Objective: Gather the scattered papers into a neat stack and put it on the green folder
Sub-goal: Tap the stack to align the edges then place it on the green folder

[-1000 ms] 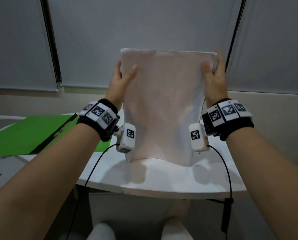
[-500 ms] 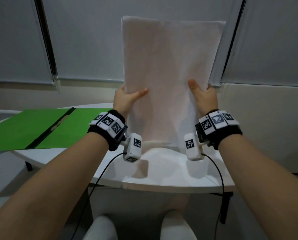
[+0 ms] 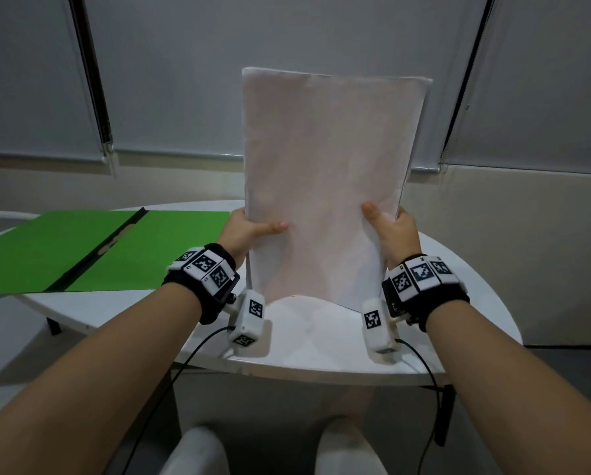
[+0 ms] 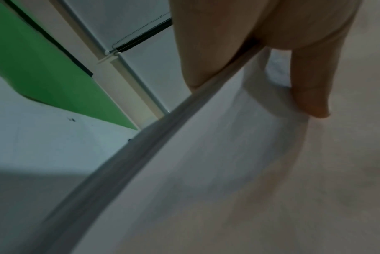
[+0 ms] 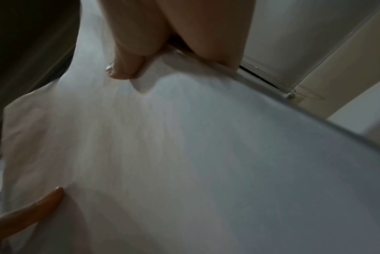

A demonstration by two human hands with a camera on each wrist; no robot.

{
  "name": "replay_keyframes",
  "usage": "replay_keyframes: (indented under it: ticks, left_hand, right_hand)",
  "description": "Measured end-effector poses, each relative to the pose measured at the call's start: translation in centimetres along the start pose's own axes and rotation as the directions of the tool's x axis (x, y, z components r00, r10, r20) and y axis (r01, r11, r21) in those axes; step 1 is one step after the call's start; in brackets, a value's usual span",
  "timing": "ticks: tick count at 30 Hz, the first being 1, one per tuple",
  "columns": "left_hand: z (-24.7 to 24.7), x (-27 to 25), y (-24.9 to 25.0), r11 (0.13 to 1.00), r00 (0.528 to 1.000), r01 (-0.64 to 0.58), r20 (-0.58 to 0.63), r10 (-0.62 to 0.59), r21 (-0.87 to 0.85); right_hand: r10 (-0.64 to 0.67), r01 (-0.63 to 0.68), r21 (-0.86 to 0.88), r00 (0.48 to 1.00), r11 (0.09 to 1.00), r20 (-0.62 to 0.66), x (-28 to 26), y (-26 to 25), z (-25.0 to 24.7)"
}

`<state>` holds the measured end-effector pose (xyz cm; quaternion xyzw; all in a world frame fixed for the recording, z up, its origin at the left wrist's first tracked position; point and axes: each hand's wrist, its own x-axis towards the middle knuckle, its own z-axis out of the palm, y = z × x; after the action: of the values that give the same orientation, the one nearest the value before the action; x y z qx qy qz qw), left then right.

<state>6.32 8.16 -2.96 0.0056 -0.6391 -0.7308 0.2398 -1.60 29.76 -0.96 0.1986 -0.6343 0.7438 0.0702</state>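
Observation:
A stack of white papers [image 3: 324, 180] stands upright on its bottom edge on the white table [image 3: 458, 303], in front of me. My left hand [image 3: 249, 229] grips its lower left edge, thumb on the near face and fingers behind. My right hand [image 3: 388, 224] grips the lower right edge the same way. The left wrist view shows the stack's edge [image 4: 163, 146] pinched between my thumb [image 4: 311, 96] and fingers. In the right wrist view my thumb [image 5: 124, 68] presses the papers [image 5: 184, 154]. The open green folder [image 3: 81, 252] lies flat at the table's left.
Grey roller blinds and a wall [image 3: 544, 234] stand behind the table. The table's rounded front edge [image 3: 321, 370] is just above my knees. Cables [image 3: 170, 385] hang from both wrist cameras below the table edge.
My hands slid down from the stack's upper corners to its lower edges. The stack rose, then came back down, its bottom edge on the table.

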Motion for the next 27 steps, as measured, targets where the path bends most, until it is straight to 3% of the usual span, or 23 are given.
replay_keyframes:
  ticks: [11, 19, 27]
  left_hand:
    - [0.1, 0.0, 1.6, 0.999, 0.999, -0.036, -0.008, 0.036, -0.004]
    - [1.9, -0.6, 1.8, 0.990, 0.975, -0.139, -0.179, 0.133, -0.020]
    - [2.8, 0.5, 6.4, 0.966, 0.950, -0.239, -0.230, 0.212, -0.096]
  right_hand:
    - [-0.017, 0.016, 0.035, 0.999, 0.999, 0.042, 0.3, -0.3, -0.3]
    - [-0.004, 0.007, -0.064, 0.999, 0.998, 0.044, 0.4, 0.5, -0.8]
    - [0.022, -0.011, -0.111, 0.995, 0.994, 0.101, -0.1, 1.1, -1.5]
